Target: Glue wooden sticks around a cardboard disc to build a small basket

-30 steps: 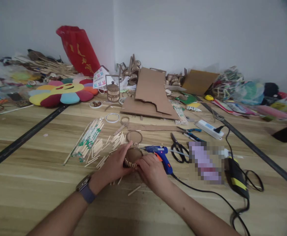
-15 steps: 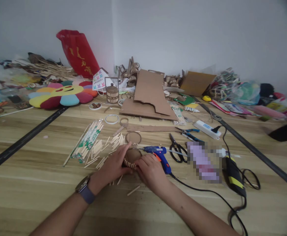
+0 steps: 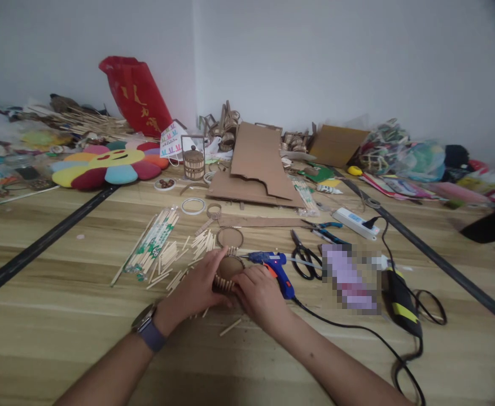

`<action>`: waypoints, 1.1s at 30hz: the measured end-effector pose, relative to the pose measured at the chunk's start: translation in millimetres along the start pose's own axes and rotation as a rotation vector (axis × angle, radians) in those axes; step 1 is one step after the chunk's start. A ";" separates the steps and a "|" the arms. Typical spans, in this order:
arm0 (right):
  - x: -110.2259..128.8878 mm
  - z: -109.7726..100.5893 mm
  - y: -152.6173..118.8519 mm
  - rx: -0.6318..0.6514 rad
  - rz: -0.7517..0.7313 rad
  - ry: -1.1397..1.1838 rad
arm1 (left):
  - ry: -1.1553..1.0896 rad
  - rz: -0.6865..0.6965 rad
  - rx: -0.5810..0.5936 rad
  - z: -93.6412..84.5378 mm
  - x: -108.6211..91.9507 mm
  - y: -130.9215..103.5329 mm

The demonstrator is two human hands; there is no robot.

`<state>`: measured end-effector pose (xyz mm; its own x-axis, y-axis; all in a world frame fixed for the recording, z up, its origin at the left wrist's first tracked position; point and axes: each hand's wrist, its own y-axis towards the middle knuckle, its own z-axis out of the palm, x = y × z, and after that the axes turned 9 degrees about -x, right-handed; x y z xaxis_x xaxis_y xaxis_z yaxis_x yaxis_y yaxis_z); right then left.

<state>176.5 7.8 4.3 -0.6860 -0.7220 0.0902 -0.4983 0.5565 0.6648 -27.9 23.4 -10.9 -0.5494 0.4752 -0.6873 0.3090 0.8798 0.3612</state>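
Steadying a round, brown, stick-edged cardboard piece point(image 3: 231, 269) left of the blue pistol-shaped glue gun point(image 3: 277, 265), left hand point(image 3: 198, 282) clasps it; right hand point(image 3: 258, 290) apparently pinches its rim.

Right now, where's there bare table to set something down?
Bare table lies between the left black strip and your watch, and between your forearms, nearest you. It's crowded beyond: sticks beside your left hand, glue gun then scissors beside your right hand.

Lighting was dim and diffuse; the view's upper right corner was dark, edges soft, purple item point(image 3: 351, 276) pixelated.
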 end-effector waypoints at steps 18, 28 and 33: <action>-29.3 -80.1 19.8 0.577 0.651 -0.319 | 0.089 0.012 -0.147 10.6 -8.9 -0.9; -58.3 -68.7 -9.7 0.330 0.824 -0.043 | 0.054 -0.012 -0.137 11.8 -12.8 -2.0; -63.1 -81.8 -12.1 0.074 0.851 0.123 | 0.039 -0.042 -0.145 12.6 -10.6 -2.9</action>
<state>269.2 13.0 51.2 -0.7817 -0.0842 0.6180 0.1229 0.9506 0.2850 -13.2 15.7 -12.6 -0.5899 0.4355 -0.6800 0.1715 0.8904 0.4216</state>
